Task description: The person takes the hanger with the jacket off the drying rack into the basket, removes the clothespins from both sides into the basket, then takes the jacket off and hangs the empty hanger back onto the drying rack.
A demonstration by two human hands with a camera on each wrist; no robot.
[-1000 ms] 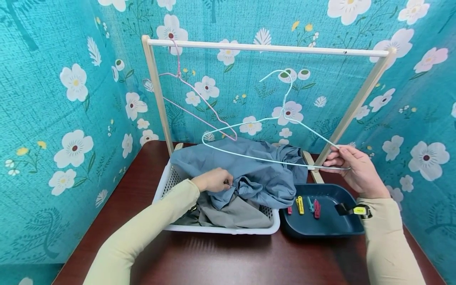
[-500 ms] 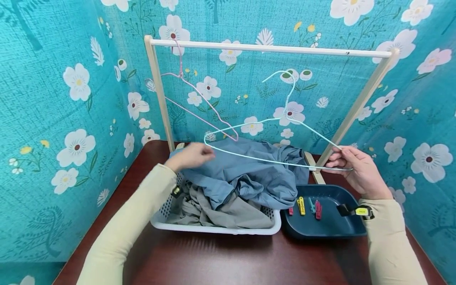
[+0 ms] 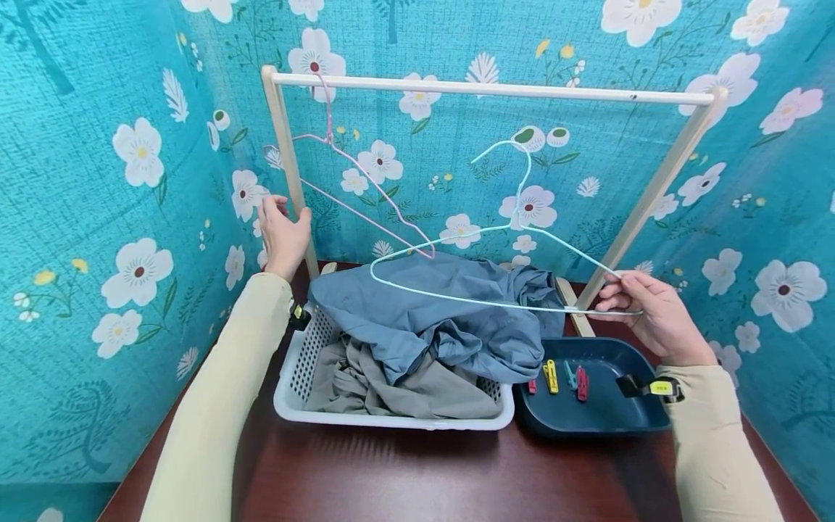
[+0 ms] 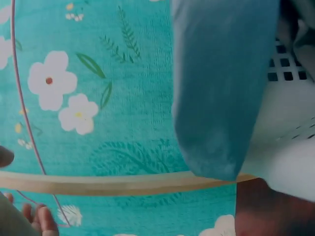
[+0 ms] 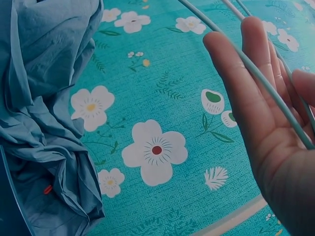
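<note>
My right hand [image 3: 655, 312] holds a mint-green wire hanger [image 3: 517, 217] by its right corner; the hook points up and left. The right wrist view shows the hanger's wire [image 5: 270, 88] crossing the fingers. My left hand [image 3: 283, 235] is beside the left post [image 3: 293, 167] of a wooden rack, its thumb and fingers spread on either side. From the left wrist view, the post [image 4: 118, 185] runs between thumb and fingers, near a pink hanger [image 4: 24, 110]. That pink hanger [image 3: 328, 136] hangs at the rod's left end.
A white basket [image 3: 398, 422] holds a blue-grey cloth garment [image 3: 424, 304] and a grey garment [image 3: 417, 391]. To its right, a dark blue tray [image 3: 607, 413] contains several clothespins [image 3: 551, 377]. The rack's white rod [image 3: 496, 88] spans above, before a flowered cloth backdrop.
My left hand has left the blue-grey garment and moved left and up to the rack's left post. My right hand still holds the mint-green hanger, which has dipped slightly.
</note>
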